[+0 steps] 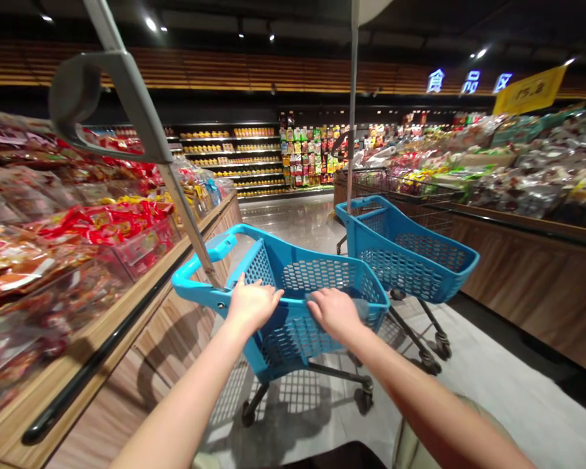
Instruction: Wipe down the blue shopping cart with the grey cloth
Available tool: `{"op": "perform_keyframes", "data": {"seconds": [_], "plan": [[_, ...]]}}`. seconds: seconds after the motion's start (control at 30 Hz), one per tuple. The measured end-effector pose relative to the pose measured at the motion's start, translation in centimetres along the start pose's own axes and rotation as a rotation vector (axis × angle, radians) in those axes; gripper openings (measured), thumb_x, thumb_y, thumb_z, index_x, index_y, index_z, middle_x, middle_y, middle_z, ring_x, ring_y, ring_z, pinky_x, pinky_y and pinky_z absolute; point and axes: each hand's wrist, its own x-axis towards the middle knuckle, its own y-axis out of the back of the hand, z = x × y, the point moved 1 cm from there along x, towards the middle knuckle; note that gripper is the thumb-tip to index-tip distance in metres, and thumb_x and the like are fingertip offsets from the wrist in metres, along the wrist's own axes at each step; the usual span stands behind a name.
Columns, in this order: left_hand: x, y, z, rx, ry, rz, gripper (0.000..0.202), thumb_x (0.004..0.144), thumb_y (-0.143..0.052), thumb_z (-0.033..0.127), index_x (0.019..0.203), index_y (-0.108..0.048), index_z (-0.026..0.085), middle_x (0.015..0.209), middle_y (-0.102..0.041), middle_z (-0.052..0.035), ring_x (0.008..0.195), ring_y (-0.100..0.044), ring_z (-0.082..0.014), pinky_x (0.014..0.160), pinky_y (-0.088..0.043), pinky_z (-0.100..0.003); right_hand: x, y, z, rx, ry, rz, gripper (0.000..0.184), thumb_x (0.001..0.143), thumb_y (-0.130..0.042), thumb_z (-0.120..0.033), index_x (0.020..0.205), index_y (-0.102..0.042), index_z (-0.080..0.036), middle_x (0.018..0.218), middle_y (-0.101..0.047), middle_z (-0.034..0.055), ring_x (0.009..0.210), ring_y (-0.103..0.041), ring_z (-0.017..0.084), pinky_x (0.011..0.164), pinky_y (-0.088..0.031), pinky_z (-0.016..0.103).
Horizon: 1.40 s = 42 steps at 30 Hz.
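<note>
A small blue plastic shopping cart (317, 277) stands in front of me in a store aisle, its basket holding nothing I can see. My left hand (251, 303) is closed over the near rim of the basket. My right hand (336, 312) also grips that rim, a little to the right. The cart's handle (202, 260) points away to the left, and a grey pole (185, 215) rises from it. A second blue cart (405, 251) stands just behind and to the right, untouched.
A wooden display counter (141, 312) with packaged snacks (78, 221) runs along the left. Another counter (527, 273) with bagged goods lines the right. Shelves of goods (254, 159) stand at the aisle's far end. The grey tiled floor (493, 384) stretches ahead.
</note>
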Motion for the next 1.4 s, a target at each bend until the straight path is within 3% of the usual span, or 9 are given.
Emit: {"op": "perform_keyframes", "data": {"seconds": [0.1,0.17,0.27,0.5,0.63,0.83,1.17,1.27,1.4], "plan": [[-0.2,0.1,-0.7,0.009,-0.021,0.015,0.045,0.099,-0.029,0.035,0.094,-0.072,0.023,0.098,-0.076,-0.0068,0.11,-0.064,-0.0293,0.11,-0.018,-0.06,1.8,-0.4,-4.1,0.078,0.058,0.049,0.028,0.092,-0.055,-0.042,0.111,-0.057,-0.021,0.105,-0.065,0.0062,0.096,-0.059,0.022,0.082,-0.043,0.031],[-0.2,0.1,-1.2,0.012,-0.027,0.015,0.045,0.099,-0.029,0.035,0.096,-0.072,0.022,0.1,-0.076,-0.0071,0.112,-0.063,-0.03,0.111,-0.016,-0.06,2.0,-0.6,-4.2,0.086,0.053,0.021,0.03,0.088,-0.061,-0.041,0.109,-0.056,-0.02,0.102,-0.064,0.0065,0.094,-0.06,0.022,0.078,-0.044,0.029],[-0.2,-0.1,-1.6,-0.001,-0.016,0.002,0.047,0.1,-0.027,0.036,0.097,-0.072,0.022,0.102,-0.076,-0.0073,0.115,-0.061,-0.0315,0.111,-0.014,-0.062,0.8,-0.6,-1.1,0.056,0.038,-0.051,0.028,0.087,-0.062,-0.042,0.105,-0.057,-0.021,0.096,-0.064,0.006,0.088,-0.061,0.021,0.073,-0.044,0.028],[-0.4,0.2,-1.5,-0.055,0.018,0.024,0.047,0.099,-0.027,0.033,0.094,-0.073,0.024,0.104,-0.075,-0.0062,0.119,-0.059,-0.0308,0.113,-0.013,-0.061,-4.4,0.1,9.5,-0.011,-0.004,-0.127,0.021,0.089,-0.057,-0.038,0.102,-0.06,-0.021,0.092,-0.066,0.0052,0.081,-0.063,0.019,0.069,-0.041,0.026],[-0.6,0.2,-1.0,0.016,0.027,0.013,0.05,0.1,-0.025,0.036,0.094,-0.074,0.025,0.099,-0.077,-0.005,0.116,-0.061,-0.0288,0.113,-0.016,-0.058,-6.3,0.2,11.7,-0.067,-0.02,-0.083,0.018,0.087,-0.056,-0.033,0.098,-0.06,-0.02,0.091,-0.066,0.0059,0.078,-0.063,0.019,0.066,-0.04,0.027],[-0.4,-0.1,-0.8,0.044,0.008,-0.022,0.053,0.1,-0.026,0.037,0.088,-0.076,0.023,0.093,-0.077,-0.0052,0.111,-0.065,-0.0277,0.112,-0.016,-0.059,-5.5,1.0,8.5,-0.148,0.02,-0.095,0.018,0.09,-0.054,-0.036,0.09,-0.058,-0.019,0.086,-0.066,0.007,0.078,-0.062,0.021,0.067,-0.039,0.028],[-0.2,-0.9,-1.3,0.001,0.035,0.005,0.049,0.1,-0.031,0.039,0.086,-0.076,0.024,0.091,-0.078,-0.0051,0.112,-0.065,-0.0253,0.115,-0.013,-0.056,0.2,0.5,-0.6,-0.089,0.068,-0.158,0.015,0.087,-0.059,-0.031,0.095,-0.056,-0.019,0.092,-0.067,0.0083,0.086,-0.063,0.023,0.07,-0.042,0.029],[-0.4,-0.8,-1.5,0.007,0.025,0.006,0.046,0.1,-0.033,0.038,0.088,-0.075,0.023,0.094,-0.077,-0.0046,0.113,-0.064,-0.0257,0.114,-0.013,-0.056,0.3,0.7,-0.6,-0.075,0.047,-0.194,0.017,0.084,-0.061,-0.025,0.099,-0.055,-0.018,0.095,-0.067,0.0082,0.087,-0.063,0.023,0.07,-0.042,0.029],[-0.6,-0.6,-1.7,0.006,0.007,-0.004,0.046,0.1,-0.032,0.037,0.094,-0.075,0.022,0.099,-0.077,-0.0046,0.116,-0.062,-0.0269,0.114,-0.013,-0.057,-1.2,1.4,2.2,-0.058,0.006,-0.279,0.021,0.082,-0.06,-0.022,0.102,-0.055,-0.018,0.1,-0.066,0.0084,0.09,-0.063,0.022,0.072,-0.043,0.028]]}}
